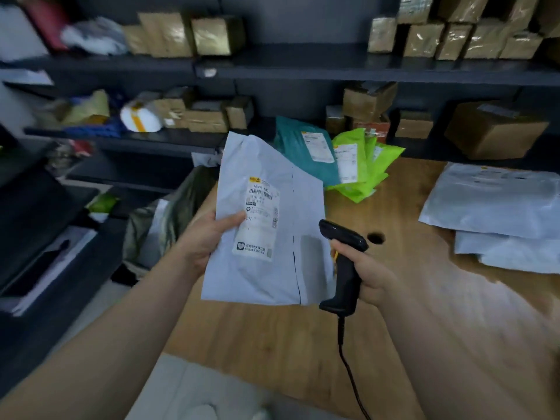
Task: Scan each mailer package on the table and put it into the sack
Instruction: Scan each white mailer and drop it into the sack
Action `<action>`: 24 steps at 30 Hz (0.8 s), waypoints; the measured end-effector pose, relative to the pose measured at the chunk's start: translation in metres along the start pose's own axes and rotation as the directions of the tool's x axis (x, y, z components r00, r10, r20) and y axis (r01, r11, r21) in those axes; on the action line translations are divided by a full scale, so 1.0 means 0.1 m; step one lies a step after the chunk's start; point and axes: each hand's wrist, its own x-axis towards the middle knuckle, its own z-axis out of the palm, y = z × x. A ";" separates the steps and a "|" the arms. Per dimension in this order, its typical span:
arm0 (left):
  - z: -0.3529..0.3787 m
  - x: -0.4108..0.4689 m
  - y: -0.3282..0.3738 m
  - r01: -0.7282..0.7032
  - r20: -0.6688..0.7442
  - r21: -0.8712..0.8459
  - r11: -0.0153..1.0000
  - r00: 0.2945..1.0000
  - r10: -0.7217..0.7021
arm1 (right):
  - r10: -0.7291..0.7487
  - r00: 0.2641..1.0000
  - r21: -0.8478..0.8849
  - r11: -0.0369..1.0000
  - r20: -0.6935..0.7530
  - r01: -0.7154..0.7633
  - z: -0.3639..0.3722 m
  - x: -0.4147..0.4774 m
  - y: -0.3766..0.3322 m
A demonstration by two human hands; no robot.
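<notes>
I see dark shelves (272, 65) across the back wall, loaded with brown taped boxes (497, 128) on two levels. Below them, a wooden table (272, 344) fills the lower right of my view.

The largest parcel in front of me is a white mailer (266, 268), held up above the left part of the table with its printed face turned to the camera. Over at the right edge of the table lies a stack of grey mailers (491, 204), flat, one upon another. At the far end of the table, against the shelf, a teal mailer (306, 150) leans with its label showing, and a bunch of green mailers (360, 174) lies just beside it, touching it.

The sack (178, 213) stands off the left edge of the table, a dull greenish bag behind the raised mailer, with something pale inside.

My left hand (206, 244) grips the white mailer by its left edge, thumb laid across the front and onto the shipping label (260, 219). My right hand (372, 274) is wrapped round the handle of a black scanner (345, 262), whose head sits just beside the mailer's right edge and points toward it. Its cable (348, 371) hangs down from the handle across the table front.

The label carries a barcode near its top. A small round hole (375, 237) sits in the tabletop just right of the scanner's head.
</notes>
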 end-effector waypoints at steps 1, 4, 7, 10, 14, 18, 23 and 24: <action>-0.17 -0.08 0.07 -0.010 -0.034 -0.010 1.000 0.999 0.010 | 0.006 0.999 0.004 1.000 0.038 -0.006 0.16 0.03 0.02; -0.72 -0.29 0.26 -0.043 -0.114 -0.027 0.999 0.993 0.039 | 0.020 0.991 -0.030 0.999 0.131 -0.016 0.72 0.10 0.03; -1.32 -0.47 0.42 -0.086 -0.177 -0.062 0.994 0.981 0.073 | 0.026 0.983 -0.107 0.994 0.182 -0.007 1.36 0.19 0.08; -2.03 -0.59 0.57 -0.123 -0.266 -0.065 0.990 0.959 0.101 | 0.031 0.974 -0.145 0.989 0.224 0.002 2.09 0.31 0.16; -3.10 -0.65 0.70 -0.144 -0.401 -0.067 0.987 0.910 0.106 | 0.014 0.963 -0.209 0.977 0.269 0.045 3.17 0.52 0.31; -4.16 -0.63 0.73 -0.046 -0.489 -0.007 0.999 0.872 0.036 | 0.018 0.977 -0.257 0.966 0.214 0.039 4.19 0.78 0.54; -5.11 -0.31 0.75 0.085 -0.510 0.020 0.996 0.858 -0.063 | 0.031 0.993 -0.312 0.950 0.112 0.006 4.99 1.12 0.77; -5.22 -0.22 0.75 0.111 -0.501 0.020 0.994 0.861 -0.086 | 0.040 0.996 -0.320 0.947 0.086 -0.011 5.09 1.19 0.79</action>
